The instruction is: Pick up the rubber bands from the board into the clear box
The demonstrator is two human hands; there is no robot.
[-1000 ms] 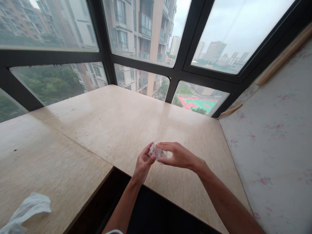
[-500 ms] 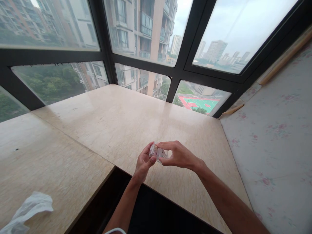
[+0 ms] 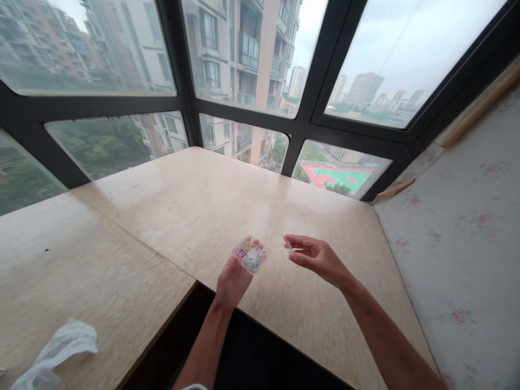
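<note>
On the palm and fingers of my left hand [image 3: 235,279] rests a small clear plastic box [image 3: 252,254], its top uncovered. Small rings, perhaps rubber bands, lie grouped by colour inside it: yellow, pink and pale green ones show. To the right, apart from the box, my right hand [image 3: 311,255] pinches a thin clear lid [image 3: 287,244] between thumb and fingers. The lid is turned nearly edge-on. Both hands hover over the stone-patterned counter.
The beige counter [image 3: 179,200] runs back to the dark-framed windows [image 3: 244,123]. A crumpled white tissue [image 3: 65,344] lies at the lower left. A dark gap [image 3: 260,346] opens below the counter's front edge. Floral wallpaper [image 3: 459,260] covers the right wall.
The lid has come off the box and moved right with my right hand. My left hand has turned palm up beneath the box, and the coloured rings now show.
</note>
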